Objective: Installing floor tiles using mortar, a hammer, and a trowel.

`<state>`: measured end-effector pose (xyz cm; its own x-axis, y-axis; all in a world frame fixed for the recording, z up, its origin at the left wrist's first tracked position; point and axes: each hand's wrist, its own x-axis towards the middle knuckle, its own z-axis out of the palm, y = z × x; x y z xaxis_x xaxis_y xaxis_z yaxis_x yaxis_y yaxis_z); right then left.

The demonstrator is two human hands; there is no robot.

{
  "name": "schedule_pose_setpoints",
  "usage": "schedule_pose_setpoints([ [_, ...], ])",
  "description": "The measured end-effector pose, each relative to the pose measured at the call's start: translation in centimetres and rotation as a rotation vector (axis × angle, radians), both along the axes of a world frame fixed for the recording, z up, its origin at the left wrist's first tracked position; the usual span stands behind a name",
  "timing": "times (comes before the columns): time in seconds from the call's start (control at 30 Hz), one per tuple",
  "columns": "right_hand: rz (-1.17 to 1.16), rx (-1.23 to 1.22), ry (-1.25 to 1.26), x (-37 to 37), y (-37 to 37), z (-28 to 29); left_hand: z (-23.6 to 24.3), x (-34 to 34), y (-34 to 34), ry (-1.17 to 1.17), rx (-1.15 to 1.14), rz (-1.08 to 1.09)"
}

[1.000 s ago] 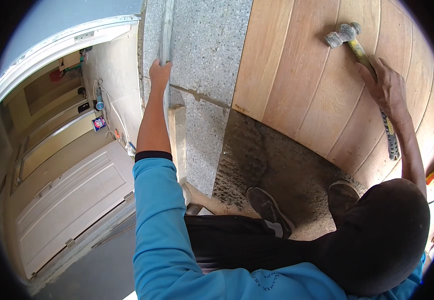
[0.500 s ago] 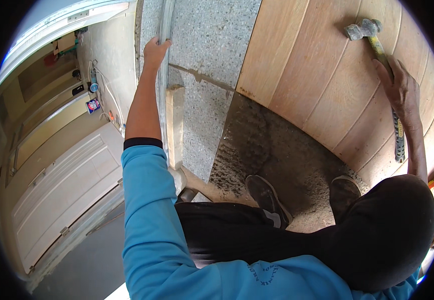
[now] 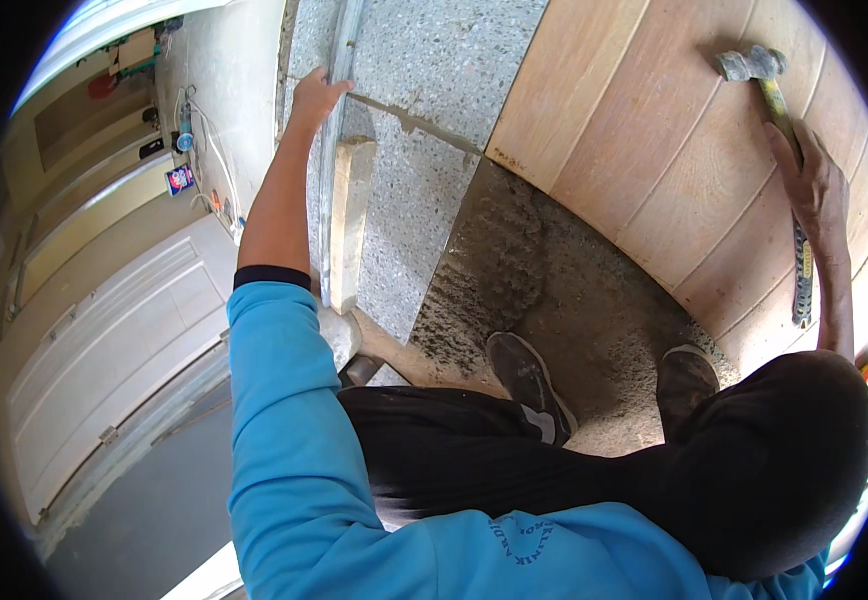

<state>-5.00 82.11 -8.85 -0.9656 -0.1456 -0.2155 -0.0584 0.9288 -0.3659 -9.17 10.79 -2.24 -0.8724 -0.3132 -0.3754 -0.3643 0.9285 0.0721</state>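
With my left hand [image 3: 316,100] I grip a long, straight silver metal bar [image 3: 331,190], my fingers closed over its far part. It lies along the speckled grey tiles [image 3: 424,60]. Close beside the bar, a short pale wooden block [image 3: 351,220] rests on the same tiles. On the right, my right hand [image 3: 816,185] is closed around the middle of a hammer handle. The hammer [image 3: 754,66] has a worn metal head, a yellow shaft and a black grip end; it is over the wood-look tiles [image 3: 644,130], touching them or just above, I cannot tell.
Dark, damp bare ground [image 3: 564,270] lies between the tiled areas, with my shoes [image 3: 529,375] on it. On the left stand a white panelled door [image 3: 124,340] and a wall with cables [image 3: 216,150]. A blue tool [image 3: 185,135] is near the cables.
The whole view has shifted slightly. Both hands keep their holds on the bar and the hammer, with no clear movement of either thing against the tiles.
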Motion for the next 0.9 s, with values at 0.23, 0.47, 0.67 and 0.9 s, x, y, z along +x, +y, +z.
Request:
schedule_pose_setpoints([
  [0.23,0.074,-0.075,0.126,-0.6,0.8,-0.6,4.6,4.6,-0.4,0.063,0.111,0.146],
  [0.47,0.423,0.03,0.169,-1.8,3.6,-2.6,7.7,20.2,-4.8,0.119,0.15,0.245],
  [0.67,0.097,-0.049,-0.114,-2.4,3.7,-2.8,4.0,29.3,-8.8,0.142,0.235,0.385],
  [0.9,0.047,-0.045,-0.108,-1.8,2.2,0.0,0.5,33.3,-9.9,0.166,0.116,0.31],
])
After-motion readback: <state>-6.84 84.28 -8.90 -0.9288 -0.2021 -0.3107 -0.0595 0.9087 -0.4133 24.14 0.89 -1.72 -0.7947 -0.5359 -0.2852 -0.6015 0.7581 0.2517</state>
